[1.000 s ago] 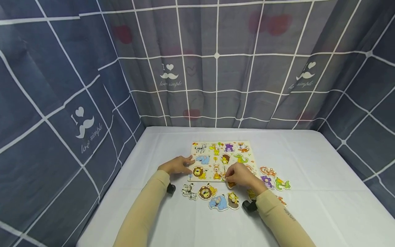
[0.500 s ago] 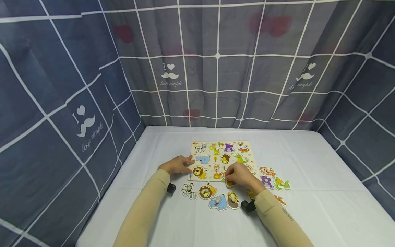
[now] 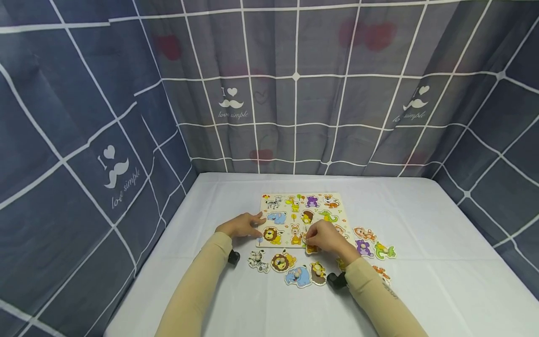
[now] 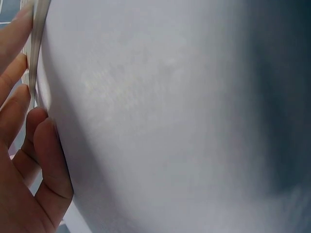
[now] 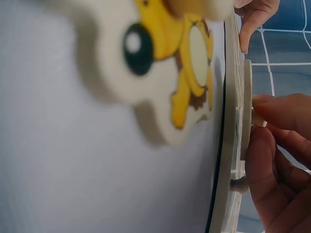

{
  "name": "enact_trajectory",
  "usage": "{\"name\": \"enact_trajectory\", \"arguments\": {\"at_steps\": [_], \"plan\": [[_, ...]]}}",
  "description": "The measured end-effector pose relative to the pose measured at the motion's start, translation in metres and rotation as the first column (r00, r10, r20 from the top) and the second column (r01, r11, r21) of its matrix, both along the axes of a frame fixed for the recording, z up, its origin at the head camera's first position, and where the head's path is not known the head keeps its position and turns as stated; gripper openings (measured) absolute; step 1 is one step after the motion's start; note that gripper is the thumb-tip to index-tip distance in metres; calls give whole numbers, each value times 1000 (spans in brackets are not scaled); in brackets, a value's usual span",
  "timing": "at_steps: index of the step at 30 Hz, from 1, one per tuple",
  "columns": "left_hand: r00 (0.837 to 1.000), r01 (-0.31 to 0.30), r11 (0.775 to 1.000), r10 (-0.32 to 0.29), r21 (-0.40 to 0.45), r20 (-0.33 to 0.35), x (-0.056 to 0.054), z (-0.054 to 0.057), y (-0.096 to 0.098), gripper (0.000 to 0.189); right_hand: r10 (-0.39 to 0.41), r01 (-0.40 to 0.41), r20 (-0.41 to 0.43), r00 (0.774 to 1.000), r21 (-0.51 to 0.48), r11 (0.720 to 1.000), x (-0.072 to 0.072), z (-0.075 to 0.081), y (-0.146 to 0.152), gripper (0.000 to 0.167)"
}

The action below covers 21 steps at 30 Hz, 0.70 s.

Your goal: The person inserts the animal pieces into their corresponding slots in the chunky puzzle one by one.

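Note:
A wooden animal peg puzzle board (image 3: 294, 214) lies on the white table. My right hand (image 3: 327, 235) pinches the knob of an orange-yellow puzzle piece (image 3: 311, 250) over the board's front edge; in the right wrist view that puzzle piece (image 5: 247, 111) appears edge-on, close against the board (image 5: 226, 126), and its picture is hidden. My left hand (image 3: 242, 225) rests at the board's left side with fingers spread. In the left wrist view, fingertips (image 4: 22, 92) of that hand touch the board's edge (image 4: 36, 48).
Loose pieces lie in front: a zebra (image 3: 258, 260), a lion (image 3: 283, 261), an elephant (image 3: 298, 276) and a hedgehog (image 3: 318, 273). To the right are a purple bear (image 3: 364, 248), a green piece (image 3: 385, 251) and orange ones. A yellow piece (image 5: 165, 63) lies under the right wrist.
My right hand has shifted slightly left with the pinched puzzle piece along the board's front edge. The left hand stays where it was.

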<state>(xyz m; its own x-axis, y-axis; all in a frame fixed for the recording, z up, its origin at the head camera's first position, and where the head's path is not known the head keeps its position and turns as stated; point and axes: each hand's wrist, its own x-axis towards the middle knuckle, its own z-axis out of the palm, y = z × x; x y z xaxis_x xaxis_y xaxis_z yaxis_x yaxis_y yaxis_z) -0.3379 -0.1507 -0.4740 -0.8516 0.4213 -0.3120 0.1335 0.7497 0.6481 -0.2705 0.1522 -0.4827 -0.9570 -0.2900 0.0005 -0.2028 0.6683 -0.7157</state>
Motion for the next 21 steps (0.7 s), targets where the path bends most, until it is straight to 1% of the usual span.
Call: {"name": "enact_trajectory", "arguments": {"at_steps": [5,10,21], "plan": [[1000,-6,1000,6,-2,-1,-1,-2,-1,65,-16,16,14,1000,10,1000,-1,3,-3,9],[1000,-9,1000,9,-1,0,-1,-2,-1,65,-27,27,4,1000,16,1000,-2,6,-6,9],[1000,-4,1000,4,0,-5,-1,-2,0,64,-8,9,-31,999,41,999,-9,11,-11,8]]}}
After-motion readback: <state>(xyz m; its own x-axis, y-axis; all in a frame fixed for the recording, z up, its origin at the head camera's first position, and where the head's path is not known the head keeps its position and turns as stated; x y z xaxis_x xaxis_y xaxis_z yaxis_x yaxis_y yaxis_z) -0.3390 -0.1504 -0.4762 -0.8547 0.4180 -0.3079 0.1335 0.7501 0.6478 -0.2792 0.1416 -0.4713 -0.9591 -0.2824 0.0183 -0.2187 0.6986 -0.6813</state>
